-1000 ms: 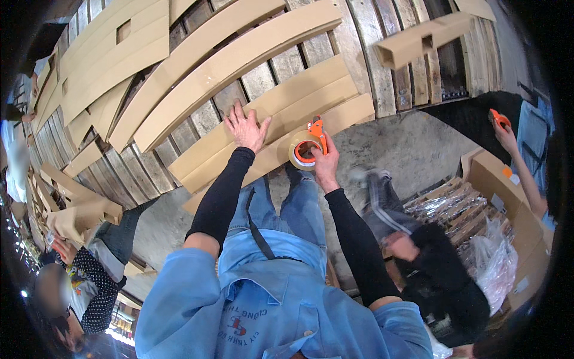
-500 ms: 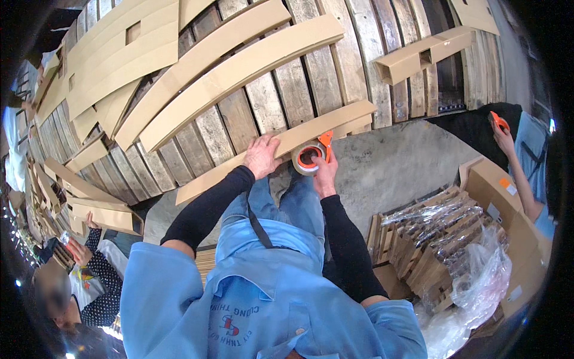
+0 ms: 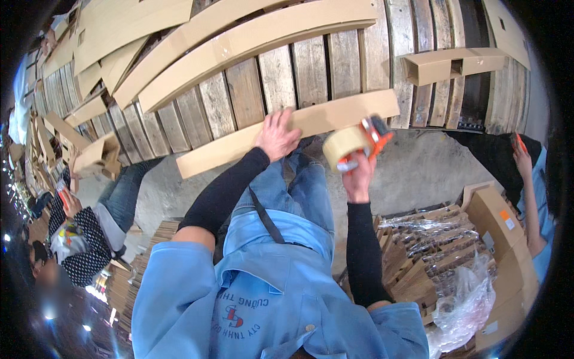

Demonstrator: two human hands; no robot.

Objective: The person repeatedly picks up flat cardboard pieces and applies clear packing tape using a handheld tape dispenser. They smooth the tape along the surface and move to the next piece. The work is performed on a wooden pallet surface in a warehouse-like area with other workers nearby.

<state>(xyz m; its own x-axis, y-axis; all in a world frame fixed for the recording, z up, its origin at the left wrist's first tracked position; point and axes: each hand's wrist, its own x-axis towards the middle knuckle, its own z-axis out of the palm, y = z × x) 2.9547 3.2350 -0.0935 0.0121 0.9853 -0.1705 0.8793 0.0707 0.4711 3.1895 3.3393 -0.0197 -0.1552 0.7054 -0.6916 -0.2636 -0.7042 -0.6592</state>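
Note:
A long, narrow folded cardboard strip (image 3: 347,110) lies slantwise along the near edge of the wooden slats. My left hand (image 3: 280,134) grips it near its middle, fingers over the top face; its thumb is partly hidden. To the right, my right hand (image 3: 360,173) is closed around an orange tape dispenser (image 3: 380,142). The dispenser carries a wide roll of yellowish tape (image 3: 345,146), held just off the strip's near side. Whether any tape runs from the roll to the cardboard I cannot tell.
Long folded cardboard pieces (image 3: 251,42) and flat sheets (image 3: 128,30) lie beyond on the slatted pallet (image 3: 311,75). A cardboard tube (image 3: 436,67) rests far right. At lower right stands a large carton (image 3: 499,224) of plastic-wrapped cardboard. Co-workers are at both sides.
My right hand has drawn the tape dispenser right and toward me, turning it so the roll faces sideways. My left hand stays on the strip. The whole view has swung slightly.

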